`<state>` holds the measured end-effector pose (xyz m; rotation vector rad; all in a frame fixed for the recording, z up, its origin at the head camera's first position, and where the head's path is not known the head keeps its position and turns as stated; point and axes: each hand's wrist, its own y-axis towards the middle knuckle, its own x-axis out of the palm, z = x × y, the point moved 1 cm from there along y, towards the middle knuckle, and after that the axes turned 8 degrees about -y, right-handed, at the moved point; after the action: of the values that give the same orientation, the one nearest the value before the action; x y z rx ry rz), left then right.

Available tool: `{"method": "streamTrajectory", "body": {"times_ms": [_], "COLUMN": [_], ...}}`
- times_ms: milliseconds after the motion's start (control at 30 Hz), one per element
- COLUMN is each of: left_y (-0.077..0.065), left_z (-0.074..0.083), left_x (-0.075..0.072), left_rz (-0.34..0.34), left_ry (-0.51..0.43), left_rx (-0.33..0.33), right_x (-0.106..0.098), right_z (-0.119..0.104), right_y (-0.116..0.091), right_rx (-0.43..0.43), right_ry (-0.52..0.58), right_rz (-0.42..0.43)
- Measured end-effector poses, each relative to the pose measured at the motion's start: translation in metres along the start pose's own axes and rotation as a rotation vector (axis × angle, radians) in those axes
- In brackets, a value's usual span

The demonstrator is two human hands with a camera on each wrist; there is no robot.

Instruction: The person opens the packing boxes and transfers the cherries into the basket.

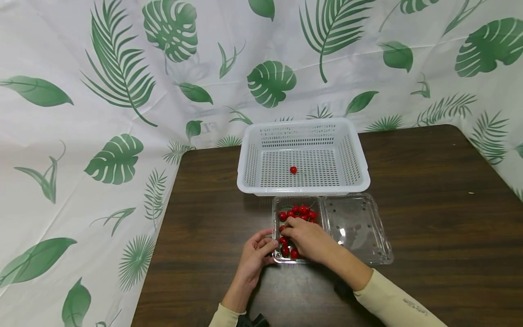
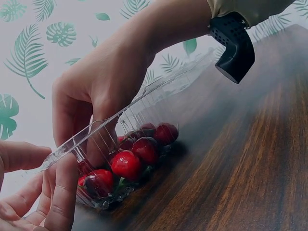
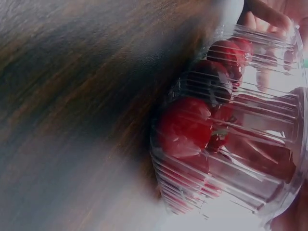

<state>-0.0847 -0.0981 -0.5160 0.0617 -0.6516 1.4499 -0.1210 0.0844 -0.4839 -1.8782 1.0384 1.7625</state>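
A clear plastic clamshell box (image 1: 275,215) holds several red cherries (image 2: 126,165), a few with green stems. My left hand (image 1: 252,256) is at the box's left side, thumb and fingers pinching its rim near the front corner. My right hand (image 1: 306,236) reaches down into the box, its fingers bent among the cherries. In the left wrist view its fingertips are partly hidden behind the cherries and the ribbed wall, so whether they grip a cherry does not show. The right wrist view shows more cherries through the ribbed plastic.
Behind the box stands a white perforated basket (image 1: 302,190) with a single cherry (image 1: 293,170) on its floor. The box's hinged lid (image 1: 355,227) lies folded out to the right on the dark wooden table (image 1: 441,218). A leaf-patterned cloth (image 1: 229,54) hangs behind.
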Motion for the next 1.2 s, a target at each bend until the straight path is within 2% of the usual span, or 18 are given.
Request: {"method": "streamTrajectory", "body": {"times_ms": [933, 1200], "left_y": [-0.003, -0.003], "left_z": [0.003, 0.002], "left_x": [0.002, 0.002], "left_rz": [-0.007, -0.007], "left_ry": [-0.001, -0.001], "left_rx": [-0.001, 0.000], "right_x": [-0.022, -0.044], "right_z": [0.010, 0.012], "right_y": [-0.002, 0.000], "right_rx": [-0.056, -0.082], "right_ry": [0.064, 0.078], "right_rz": [0.037, 0.106]}}
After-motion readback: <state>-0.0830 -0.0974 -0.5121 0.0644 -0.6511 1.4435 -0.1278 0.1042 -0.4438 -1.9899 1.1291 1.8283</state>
